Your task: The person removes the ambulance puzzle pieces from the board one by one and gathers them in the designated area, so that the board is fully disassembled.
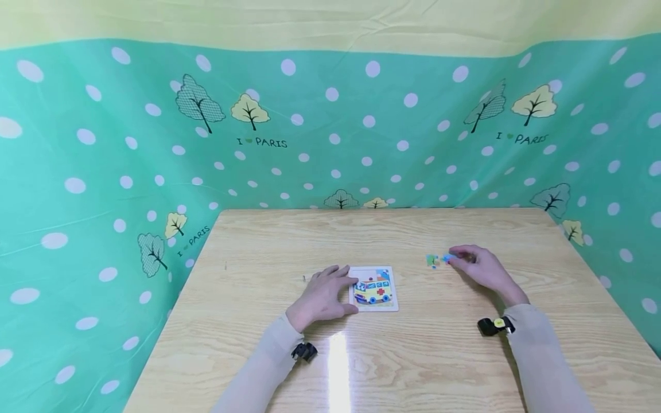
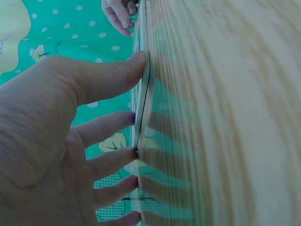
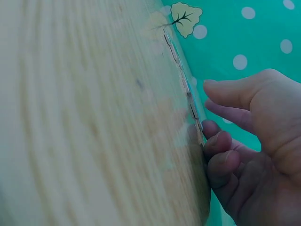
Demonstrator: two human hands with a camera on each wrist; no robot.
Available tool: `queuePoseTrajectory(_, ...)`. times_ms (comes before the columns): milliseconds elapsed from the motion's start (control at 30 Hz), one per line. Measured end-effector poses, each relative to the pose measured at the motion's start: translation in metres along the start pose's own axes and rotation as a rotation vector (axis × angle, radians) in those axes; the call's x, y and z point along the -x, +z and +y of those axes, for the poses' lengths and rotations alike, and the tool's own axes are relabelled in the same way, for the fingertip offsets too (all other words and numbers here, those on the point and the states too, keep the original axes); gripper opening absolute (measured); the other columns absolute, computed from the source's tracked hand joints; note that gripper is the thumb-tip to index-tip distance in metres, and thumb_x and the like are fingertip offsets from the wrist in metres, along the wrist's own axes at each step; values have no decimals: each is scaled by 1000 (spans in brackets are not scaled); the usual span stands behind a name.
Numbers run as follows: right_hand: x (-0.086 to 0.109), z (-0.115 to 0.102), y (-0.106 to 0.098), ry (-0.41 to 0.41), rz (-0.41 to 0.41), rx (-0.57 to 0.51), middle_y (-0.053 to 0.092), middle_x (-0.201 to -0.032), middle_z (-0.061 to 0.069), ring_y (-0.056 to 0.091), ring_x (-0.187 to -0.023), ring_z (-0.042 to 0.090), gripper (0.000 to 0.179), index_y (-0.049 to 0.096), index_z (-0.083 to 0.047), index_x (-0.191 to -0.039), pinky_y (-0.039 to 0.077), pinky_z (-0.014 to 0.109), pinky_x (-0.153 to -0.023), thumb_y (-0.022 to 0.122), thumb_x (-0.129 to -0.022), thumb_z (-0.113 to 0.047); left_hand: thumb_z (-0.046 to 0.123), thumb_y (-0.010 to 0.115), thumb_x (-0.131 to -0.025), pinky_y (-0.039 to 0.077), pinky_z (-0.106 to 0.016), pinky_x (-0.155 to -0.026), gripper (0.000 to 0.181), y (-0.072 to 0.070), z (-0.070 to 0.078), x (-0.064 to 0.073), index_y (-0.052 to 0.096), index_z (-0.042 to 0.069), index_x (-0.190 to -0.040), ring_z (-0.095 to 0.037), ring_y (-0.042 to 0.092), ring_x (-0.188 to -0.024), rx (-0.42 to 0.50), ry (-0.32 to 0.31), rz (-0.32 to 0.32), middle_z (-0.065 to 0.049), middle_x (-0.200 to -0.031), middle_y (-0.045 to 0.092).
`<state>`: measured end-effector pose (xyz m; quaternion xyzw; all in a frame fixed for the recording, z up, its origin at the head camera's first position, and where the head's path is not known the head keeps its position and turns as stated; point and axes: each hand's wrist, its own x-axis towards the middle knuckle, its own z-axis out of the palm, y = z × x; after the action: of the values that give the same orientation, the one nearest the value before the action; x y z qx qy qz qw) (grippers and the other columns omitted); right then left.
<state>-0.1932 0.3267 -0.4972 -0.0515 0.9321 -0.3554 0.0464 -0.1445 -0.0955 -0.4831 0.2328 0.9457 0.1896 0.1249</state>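
A jigsaw board (image 1: 395,295) with a white border and an ambulance picture lies near the middle of the table. A pale bare patch shows at the picture's upper left. My left hand (image 1: 322,295) rests at the board's left side. In the left wrist view its thumb (image 2: 113,77) touches the board's edge, and the other fingers are spread with their tips down. My right hand (image 1: 482,267) is over small jigsaw pieces (image 1: 431,261) on the right. In the right wrist view, thumb and forefinger are bent above the row of flat pieces (image 3: 189,96), and other fingertips touch down beside it; no piece shows between them.
The wooden table (image 1: 248,344) has a bright light streak in front of the board. A tiny dark speck (image 1: 304,279) lies left of the left hand. Green dotted cloth (image 1: 330,126) hangs behind and at both sides. Each wrist wears a small black camera.
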Motion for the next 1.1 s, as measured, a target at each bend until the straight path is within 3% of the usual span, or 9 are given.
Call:
queuePoseTrajectory(233,0,-14,7,-6,99,51,69,-126,23,64,-105,33,43,68,-2,-136,49,33,-83,65,-107,-33,52,77,-91,27,-65,-129,71,1,0,0,59,24,-154,-37,31,-161,0,5,-2,-7,-173,37)
queuePoseTrajectory(400,-1,-28,18,-58,122,49,71,-113,20,61,-90,27,33,72,-2,-130,48,31,-74,65,-107,-24,53,77,-92,27,-65,-129,71,-1,1,-1,58,24,-154,-38,31,-161,-5,7,0,-7,-173,37)
queuePoseTrajectory(667,-6,-57,46,-161,67,30,78,-102,11,62,-81,15,24,77,-3,-120,51,25,-70,69,-103,-18,53,77,-91,29,-66,-128,71,-2,1,-1,59,24,-153,-39,32,-161,-9,11,3,-8,-173,38)
queuePoseTrajectory(933,-7,-81,71,-180,-47,-25,78,-105,6,65,-87,13,21,78,-7,-118,54,28,-78,71,-102,-19,53,77,-91,29,-66,-128,71,-2,-1,-1,59,24,-153,-39,33,-160,-15,15,7,-9,-172,39)
queuePoseTrajectory(1100,-9,-92,82,-188,-78,-43,77,-103,4,65,-87,13,21,79,-9,-117,54,30,-79,72,-102,-22,53,77,-91,30,-67,-127,71,-1,-1,0,59,23,-153,-39,33,-160,-17,20,4,-9,-172,39)
